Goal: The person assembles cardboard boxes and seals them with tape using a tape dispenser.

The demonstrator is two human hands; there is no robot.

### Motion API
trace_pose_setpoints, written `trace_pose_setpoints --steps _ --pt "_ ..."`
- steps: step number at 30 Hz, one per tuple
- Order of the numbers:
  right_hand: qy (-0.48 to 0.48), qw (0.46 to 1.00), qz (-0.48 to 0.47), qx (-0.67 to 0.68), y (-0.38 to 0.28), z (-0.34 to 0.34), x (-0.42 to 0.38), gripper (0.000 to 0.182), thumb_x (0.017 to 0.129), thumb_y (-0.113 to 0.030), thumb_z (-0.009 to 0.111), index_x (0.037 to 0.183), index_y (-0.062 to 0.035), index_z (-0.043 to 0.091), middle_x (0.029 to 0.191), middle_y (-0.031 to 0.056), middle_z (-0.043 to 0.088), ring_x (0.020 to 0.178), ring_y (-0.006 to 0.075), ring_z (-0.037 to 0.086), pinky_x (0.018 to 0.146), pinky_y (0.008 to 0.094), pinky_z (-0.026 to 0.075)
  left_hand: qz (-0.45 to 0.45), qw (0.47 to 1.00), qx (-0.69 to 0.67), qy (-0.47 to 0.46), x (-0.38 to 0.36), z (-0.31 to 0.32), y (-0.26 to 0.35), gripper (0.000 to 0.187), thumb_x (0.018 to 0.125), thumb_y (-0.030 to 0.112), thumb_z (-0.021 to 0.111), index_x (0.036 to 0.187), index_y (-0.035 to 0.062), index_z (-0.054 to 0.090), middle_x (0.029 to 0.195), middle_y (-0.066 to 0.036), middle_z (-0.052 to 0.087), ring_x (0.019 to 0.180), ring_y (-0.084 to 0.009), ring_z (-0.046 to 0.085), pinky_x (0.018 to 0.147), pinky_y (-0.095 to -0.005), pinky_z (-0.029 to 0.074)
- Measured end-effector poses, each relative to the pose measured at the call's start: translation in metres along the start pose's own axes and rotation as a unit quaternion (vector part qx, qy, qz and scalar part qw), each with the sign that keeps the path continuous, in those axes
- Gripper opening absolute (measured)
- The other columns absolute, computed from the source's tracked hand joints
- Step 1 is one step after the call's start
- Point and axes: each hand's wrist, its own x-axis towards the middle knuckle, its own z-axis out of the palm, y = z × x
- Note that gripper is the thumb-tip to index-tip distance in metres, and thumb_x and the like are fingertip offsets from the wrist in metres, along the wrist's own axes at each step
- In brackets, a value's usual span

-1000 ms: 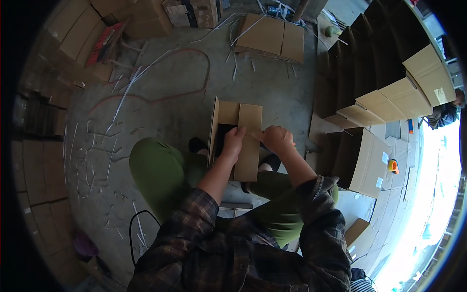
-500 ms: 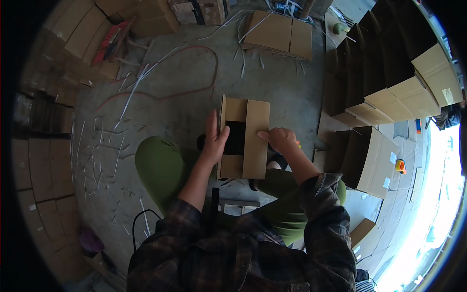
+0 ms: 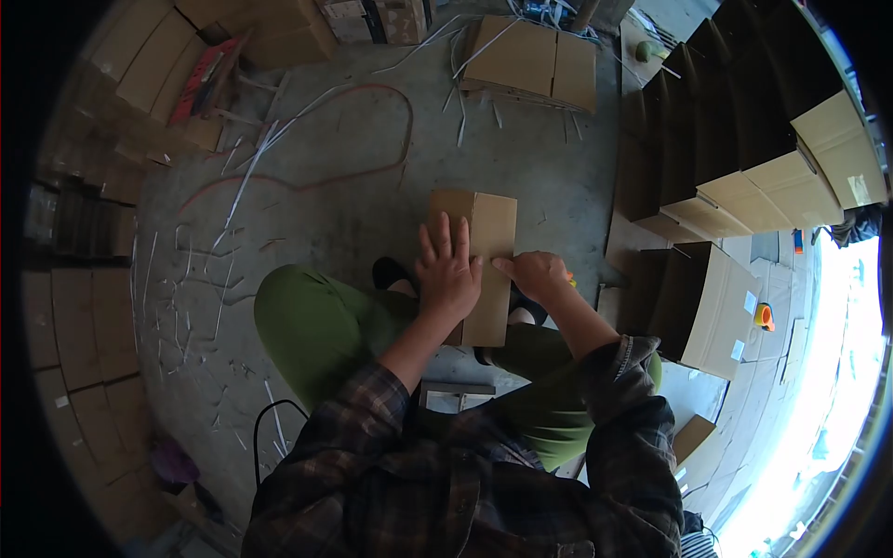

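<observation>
A brown cardboard box (image 3: 490, 307) stands between my knees, its top flaps folded down and its inside hidden. My left hand (image 3: 449, 279) lies flat on the left flap with its fingers spread. At the box's right edge, my right hand (image 3: 539, 276) has its thumb on the right flap and its other fingers curled down the side, partly hidden. A small orange thing (image 3: 571, 279) peeks out beside the right hand; its kind I cannot make out.
Flattened cardboard (image 3: 526, 60) lies ahead on the concrete floor, among white straps (image 3: 244, 191) and a reddish hose (image 3: 409, 130). Open boxes (image 3: 735, 186) line the right side. An orange tape roll (image 3: 765, 316) sits beyond them. Stacked cartons (image 3: 88, 325) stand at left.
My left hand has moved right, from the raised left flap's outer side onto its top. That flap has folded down and now covers the opening. My right hand stays at the right edge.
</observation>
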Motion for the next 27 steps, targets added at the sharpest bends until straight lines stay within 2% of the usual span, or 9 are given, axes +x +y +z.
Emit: trace_pose_setpoints --steps 3,10,13,15,18,20,21,23,27 --pt "0.001 0.998 -0.036 -0.051 -0.001 -0.002 -0.005 0.062 0.095 -0.059 0.034 0.097 -0.0097 0.071 0.087 0.0117 0.069 0.089 0.0283 0.068 0.073 0.0392 0.053 0.016 1.000 0.021 0.011 0.000 0.001 0.000 0.072 0.090 0.035 0.054 0.151 0.0146 0.021 0.158 -0.013 0.011 0.141 -0.0461 0.015 0.097 -0.0599 0.036" --pt "-0.030 0.999 0.001 -0.041 -0.003 -0.005 -0.002 0.056 0.098 -0.055 0.033 0.104 -0.0140 0.070 0.089 0.0085 0.070 0.089 0.0252 0.069 0.073 0.0378 0.054 0.028 1.000 0.004 0.003 0.003 0.001 -0.005 0.071 0.090 0.034 0.054 0.151 0.0133 0.022 0.158 -0.012 0.010 0.141 -0.0466 0.014 0.099 -0.0582 0.034" --pt "-0.029 0.999 0.005 -0.039 -0.002 0.002 0.001 0.058 0.098 -0.056 0.032 0.101 -0.0125 0.070 0.088 0.0087 0.070 0.090 0.0247 0.069 0.074 0.0369 0.054 0.032 0.999 0.031 -0.008 0.003 0.001 -0.003 0.069 0.092 0.036 0.051 0.150 0.0123 0.023 0.159 -0.010 0.009 0.142 -0.0461 0.010 0.102 -0.0570 0.030" --pt "-0.012 0.999 -0.020 -0.043 -0.002 0.004 0.003 0.067 0.097 -0.059 0.032 0.092 -0.0046 0.071 0.089 0.0154 0.070 0.089 0.0320 0.068 0.079 0.0412 0.052 0.039 0.998 0.050 -0.010 0.004 0.001 -0.002 0.067 0.094 0.038 0.049 0.150 0.0119 0.024 0.159 -0.009 0.008 0.143 -0.0459 0.008 0.103 -0.0563 0.027" --pt "-0.036 0.999 0.021 -0.029 -0.006 -0.002 0.004 0.069 0.096 -0.060 0.031 0.093 -0.0036 0.070 0.091 0.0150 0.070 0.090 0.0318 0.068 0.079 0.0405 0.052 0.043 0.997 0.063 -0.025 0.002 -0.003 -0.004 0.068 0.094 0.041 0.047 0.150 0.0108 0.024 0.160 -0.006 0.009 0.145 -0.0398 0.006 0.107 -0.0579 0.022" --pt "-0.031 0.998 0.031 -0.034 -0.009 -0.002 0.001 0.068 0.096 -0.061 0.032 0.093 -0.0045 0.070 0.092 0.0140 0.070 0.091 0.0294 0.068 0.079 0.0387 0.053 0.102 0.990 0.083 -0.047 -0.012 -0.004 -0.010 0.070 0.093 0.044 0.049 0.150 0.0106 0.025 0.160 -0.004 0.008 0.147 -0.0297 0.005 0.110 -0.0602 0.015" --pt "-0.031 0.998 0.039 -0.037 -0.010 0.000 0.001 0.068 0.095 -0.062 0.032 0.094 -0.0054 0.071 0.093 0.0130 0.071 0.093 0.0270 0.069 0.078 0.0369 0.053 0.102 0.990 0.082 -0.046 -0.029 -0.003 -0.010 0.070 0.093 0.044 0.049 0.150 0.0106 0.025 0.160 -0.004 0.008 0.147 -0.0297 0.005 0.110 -0.0602 0.015" --pt "-0.026 0.999 0.039 -0.019 -0.009 0.000 0.002 0.070 0.095 -0.063 0.032 0.095 -0.0036 0.070 0.093 0.0148 0.070 0.093 0.0295 0.068 0.079 0.0387 0.052 0.144 0.984 0.074 -0.080 -0.061 -0.002 -0.014 0.073 0.091 0.045 0.052 0.149 0.0100 0.026 0.159 -0.004 0.012 0.146 -0.0215 0.010 0.112 -0.0610 0.010" --pt "-0.034 0.995 0.092 0.001 -0.010 -0.013 -0.004 0.067 0.091 -0.065 0.040 0.100 -0.0064 0.071 0.096 0.0158 0.070 0.093 0.0313 0.067 0.082 0.0409 0.051 0.149 0.986 0.039 -0.057 -0.065 0.000 -0.015 0.073 0.090 0.045 0.053 0.149 0.0095 0.028 0.158 -0.004 0.018 0.146 -0.0206 0.013 0.113 -0.0601 0.010"
